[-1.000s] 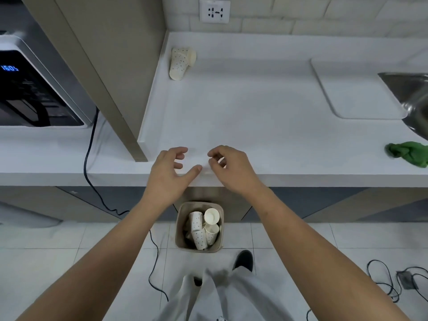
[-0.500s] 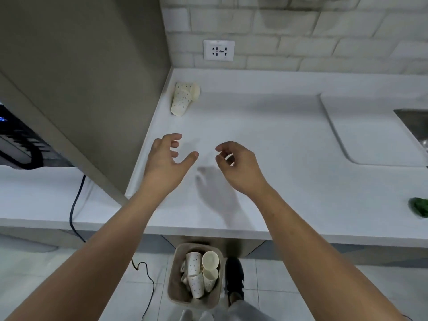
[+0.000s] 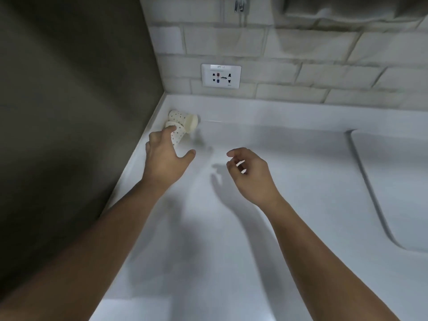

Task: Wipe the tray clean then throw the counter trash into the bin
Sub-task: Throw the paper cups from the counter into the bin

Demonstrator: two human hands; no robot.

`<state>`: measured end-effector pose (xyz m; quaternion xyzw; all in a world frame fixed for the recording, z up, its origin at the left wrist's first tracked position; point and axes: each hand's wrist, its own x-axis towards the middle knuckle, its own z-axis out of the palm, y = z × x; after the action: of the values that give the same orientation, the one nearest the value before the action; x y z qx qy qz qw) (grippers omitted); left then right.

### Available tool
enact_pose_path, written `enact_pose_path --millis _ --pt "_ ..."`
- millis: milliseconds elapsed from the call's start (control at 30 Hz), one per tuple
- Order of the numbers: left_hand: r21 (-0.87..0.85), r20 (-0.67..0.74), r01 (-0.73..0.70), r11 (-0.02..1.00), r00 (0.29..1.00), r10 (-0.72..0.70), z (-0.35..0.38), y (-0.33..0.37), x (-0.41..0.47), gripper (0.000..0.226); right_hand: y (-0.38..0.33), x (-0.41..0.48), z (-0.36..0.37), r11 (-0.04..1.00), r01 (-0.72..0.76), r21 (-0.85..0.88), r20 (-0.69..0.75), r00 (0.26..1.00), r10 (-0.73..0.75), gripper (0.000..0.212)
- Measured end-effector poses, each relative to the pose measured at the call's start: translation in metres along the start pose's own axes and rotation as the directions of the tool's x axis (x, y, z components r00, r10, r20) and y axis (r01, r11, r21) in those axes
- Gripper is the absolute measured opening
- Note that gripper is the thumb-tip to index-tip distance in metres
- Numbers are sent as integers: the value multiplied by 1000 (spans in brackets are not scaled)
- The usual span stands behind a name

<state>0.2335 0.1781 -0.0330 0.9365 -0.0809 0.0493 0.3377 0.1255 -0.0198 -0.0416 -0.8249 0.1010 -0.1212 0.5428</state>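
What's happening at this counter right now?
A person leans over a white counter and reaches with the left hand toward two dotted paper cups lying on their sides in the back corner by the dark panel. The fingertips are at the nearer cup, but nothing is gripped yet. The right hand hovers open and empty over the counter. The tray lies to the right; no bin is in view.
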Motion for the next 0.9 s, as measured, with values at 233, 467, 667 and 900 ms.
enact_pose_path --millis 233,467,667,900 --pt "322 10 -2 947 1000 -1 38 -17 62 98 29 39 -11 999 -15 34 -6 1000 15 20" --pt "457 44 6 890 999 -30 51 -20 85 92 46 52 -14 999 -17 38 21 1000 16 22" --pt "505 39 3 863 999 -26 63 -26 90 85 58 57 -19 999 -18 34 28 999 17 22" --pt "521 46 8 853 998 -37 69 -29 93 84 67 56 -19 1000 -3 25 23 1000 3 24"
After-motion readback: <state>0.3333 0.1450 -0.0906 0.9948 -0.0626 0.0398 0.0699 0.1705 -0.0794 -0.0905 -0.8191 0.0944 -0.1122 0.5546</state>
